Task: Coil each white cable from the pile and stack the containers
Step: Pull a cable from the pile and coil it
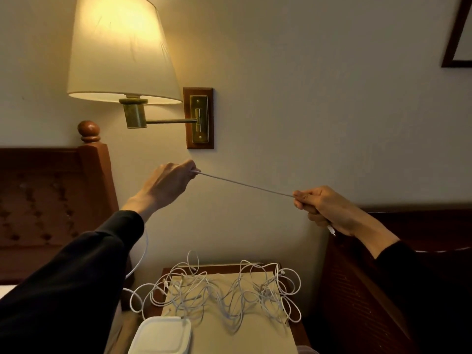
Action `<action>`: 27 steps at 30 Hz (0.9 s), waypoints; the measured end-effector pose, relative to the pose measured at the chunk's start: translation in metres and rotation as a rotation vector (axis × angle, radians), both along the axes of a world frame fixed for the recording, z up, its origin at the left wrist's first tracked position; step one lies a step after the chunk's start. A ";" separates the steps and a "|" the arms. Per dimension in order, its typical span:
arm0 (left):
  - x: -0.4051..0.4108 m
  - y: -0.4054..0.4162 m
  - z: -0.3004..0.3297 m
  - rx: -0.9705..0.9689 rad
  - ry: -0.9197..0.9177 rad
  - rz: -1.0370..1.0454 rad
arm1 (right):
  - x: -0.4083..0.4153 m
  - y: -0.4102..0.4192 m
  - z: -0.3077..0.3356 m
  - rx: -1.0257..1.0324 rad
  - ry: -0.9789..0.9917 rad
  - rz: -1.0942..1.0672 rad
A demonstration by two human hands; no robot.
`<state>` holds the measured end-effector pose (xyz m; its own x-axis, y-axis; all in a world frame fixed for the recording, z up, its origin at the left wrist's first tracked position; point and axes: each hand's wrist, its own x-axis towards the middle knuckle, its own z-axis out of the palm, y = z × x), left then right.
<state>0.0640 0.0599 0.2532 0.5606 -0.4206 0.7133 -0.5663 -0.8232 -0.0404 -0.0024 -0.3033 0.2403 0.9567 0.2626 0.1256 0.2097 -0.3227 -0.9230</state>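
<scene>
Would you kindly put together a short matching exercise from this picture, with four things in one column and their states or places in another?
Things
1. stretched cable
2. cable pile
3. white container
4. wall lamp

States or places
A. lit, on a brass arm
B. tangled on the bedside table
C. taut between the left hand and the right hand
D. lid on, at the table's near left corner

Pairs: 1-C, 2-B, 3-D, 4-A
</scene>
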 end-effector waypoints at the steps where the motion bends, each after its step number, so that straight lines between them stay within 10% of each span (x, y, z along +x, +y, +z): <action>1: -0.001 -0.001 -0.002 -0.012 0.047 -0.028 | 0.003 -0.001 0.000 0.018 -0.033 -0.057; 5: -0.008 -0.006 -0.020 -0.139 0.288 -0.214 | 0.022 -0.005 -0.003 0.024 -0.175 -0.291; 10: -0.015 -0.048 -0.020 -0.135 0.222 -0.263 | 0.044 0.044 -0.007 -0.663 -0.531 -0.398; 18: -0.016 -0.066 -0.015 -0.064 0.201 -0.236 | 0.035 0.106 0.014 -0.436 -0.684 0.074; 27: -0.016 0.000 -0.034 -0.295 0.257 -0.267 | 0.063 0.019 0.023 -0.330 -0.642 -0.293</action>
